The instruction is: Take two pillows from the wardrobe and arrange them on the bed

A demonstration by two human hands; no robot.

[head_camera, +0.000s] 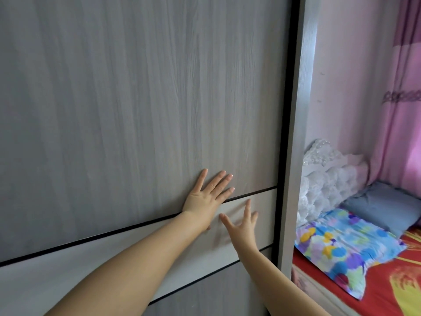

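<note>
A pink bedroom, with the big grey wardrobe door [136, 99] right in front of me.
My left hand [205, 197] lies flat on the door, my right hand [245, 226] spread beside it, holding nothing. No wardrobe pillows show yet. I think I slide it open next. The bed [364, 299] waits at the right edge.
</note>
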